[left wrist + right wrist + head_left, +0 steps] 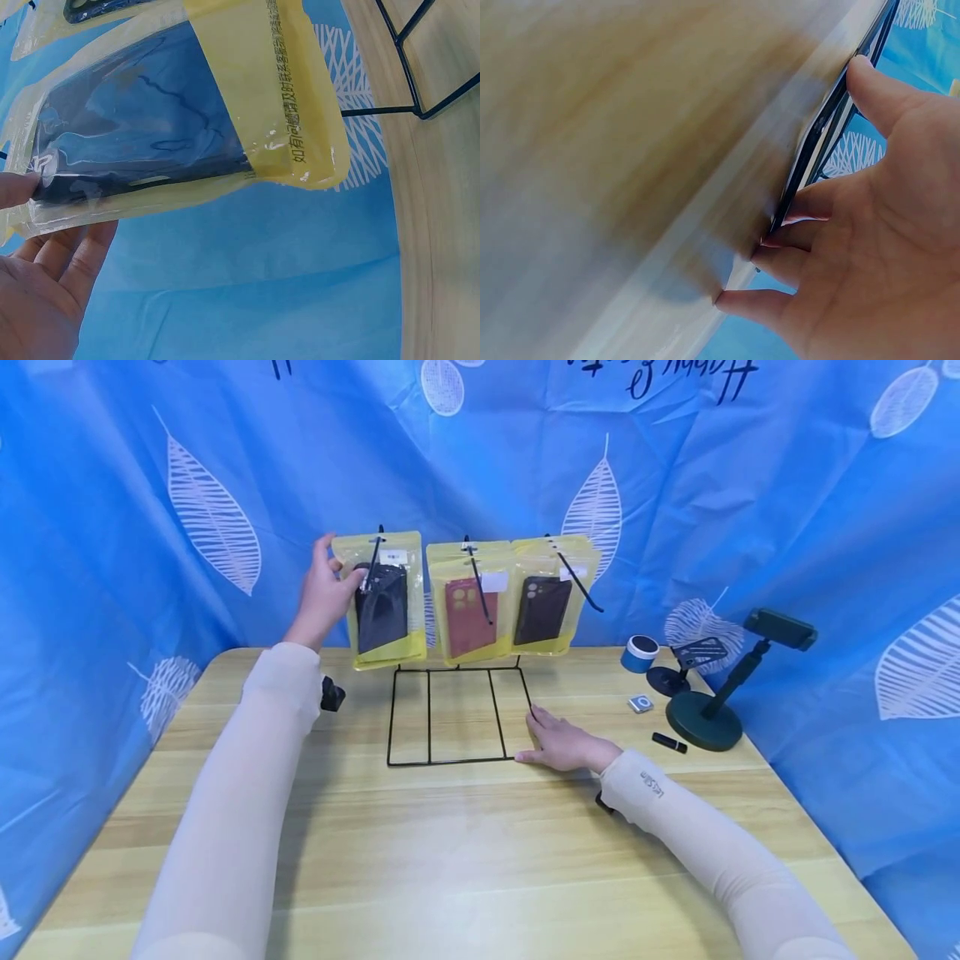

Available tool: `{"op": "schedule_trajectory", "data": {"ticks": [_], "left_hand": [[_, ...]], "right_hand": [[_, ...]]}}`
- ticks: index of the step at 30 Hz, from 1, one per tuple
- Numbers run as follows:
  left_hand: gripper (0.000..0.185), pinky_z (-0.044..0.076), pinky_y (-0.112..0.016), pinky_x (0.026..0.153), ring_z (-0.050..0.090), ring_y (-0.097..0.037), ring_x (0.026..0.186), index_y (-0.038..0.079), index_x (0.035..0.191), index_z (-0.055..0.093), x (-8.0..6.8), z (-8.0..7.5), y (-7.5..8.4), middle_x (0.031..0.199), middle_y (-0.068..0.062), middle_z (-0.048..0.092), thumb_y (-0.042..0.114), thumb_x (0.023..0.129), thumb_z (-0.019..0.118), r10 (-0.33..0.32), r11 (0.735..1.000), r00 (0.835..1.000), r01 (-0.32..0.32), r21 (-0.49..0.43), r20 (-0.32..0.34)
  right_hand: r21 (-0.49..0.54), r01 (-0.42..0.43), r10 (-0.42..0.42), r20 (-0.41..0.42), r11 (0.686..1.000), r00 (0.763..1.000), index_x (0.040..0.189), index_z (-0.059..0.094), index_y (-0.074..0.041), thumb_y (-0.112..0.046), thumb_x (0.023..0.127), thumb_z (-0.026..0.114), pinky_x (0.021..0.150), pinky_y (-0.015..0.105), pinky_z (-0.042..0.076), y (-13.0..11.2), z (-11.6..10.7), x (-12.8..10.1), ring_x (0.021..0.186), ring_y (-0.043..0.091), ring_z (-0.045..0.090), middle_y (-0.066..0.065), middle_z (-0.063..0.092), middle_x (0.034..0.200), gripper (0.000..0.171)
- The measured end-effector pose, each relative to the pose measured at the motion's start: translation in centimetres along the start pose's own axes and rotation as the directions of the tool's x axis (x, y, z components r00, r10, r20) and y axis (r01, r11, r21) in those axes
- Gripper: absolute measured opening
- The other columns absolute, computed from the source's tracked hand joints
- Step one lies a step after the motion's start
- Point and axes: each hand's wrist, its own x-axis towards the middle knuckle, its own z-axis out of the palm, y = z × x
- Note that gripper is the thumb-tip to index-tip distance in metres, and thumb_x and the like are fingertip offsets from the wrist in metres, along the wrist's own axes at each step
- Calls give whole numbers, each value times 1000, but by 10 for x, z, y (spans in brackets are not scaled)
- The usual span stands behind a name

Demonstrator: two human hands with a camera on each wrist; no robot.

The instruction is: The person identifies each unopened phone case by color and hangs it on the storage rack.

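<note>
Pouch (pixel 386 602), the leftmost of three on the rack (pixel 457 714), hung from a slanted black hook (pixel 373 556) with its long axis running up and down, its lower end just above the table (pixel 480 852). It lay directly right of the left hand (pixel 324 593), by far the nearer hand, which pinched the pouch's left edge with the thumb on the front and the fingers behind; the left wrist view showed the thumb tip (pixel 15 189) pressed on the film. That pouch was glossy clear plastic with yellow borders, crinkled and soft, holding a flat dark phone case. Next to it hung a red case pouch (pixel 471 606), then a black case pouch (pixel 546 602), each on its own hook. Below them the rack's base was thin black wire bent into a three-bay rectangle on pale wood grain. At its right front corner the right hand (pixel 564 745) lay flat, fingers straight and pressing on the wire, holding nothing. Farther right stood a blue tape roll (pixel 640 653) and a dark phone stand (pixel 708 714) with a round base.
</note>
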Motion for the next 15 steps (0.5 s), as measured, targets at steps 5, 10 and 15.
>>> {"op": "schedule_trajectory", "data": {"ticks": [5, 10, 15], "left_hand": [[79, 41, -52, 112, 38, -33, 145, 33, 160, 2, 1, -2, -1, 164, -17, 23, 39, 100, 54, 4, 999, 1000, -4, 32, 6], [82, 40, -55, 112, 35, -34, 146, 34, 160, -1, -1, -4, -2, 165, -17, 21, 42, 99, 54, -1, 998, 1000, 0, 69, 18], [86, 44, -55, 106, 42, -34, 141, 36, 159, -8, -5, -5, -7, 163, -17, 26, 37, 100, 54, -5, 995, 998, -2, 105, 68]], "right_hand": [[-1, -1, 1, -3, 1000, 1000, 157, 11, 3, -59, 99, 45, 123, 58, 17, -1, -1, 0, 155, 35, 4, 22, -1, 166, 91], [-8, 0, 0, -3, 1000, 1000, 157, 11, 3, -59, 99, 45, 123, 58, 17, -1, 0, 0, 155, 36, 4, 22, 0, 166, 91], [-7, 6, -6, -2, 1000, 1000, 157, 11, 3, -62, 98, 44, 123, 59, 17, 1, 1, 1, 155, 36, 4, 22, 0, 166, 93]]}}
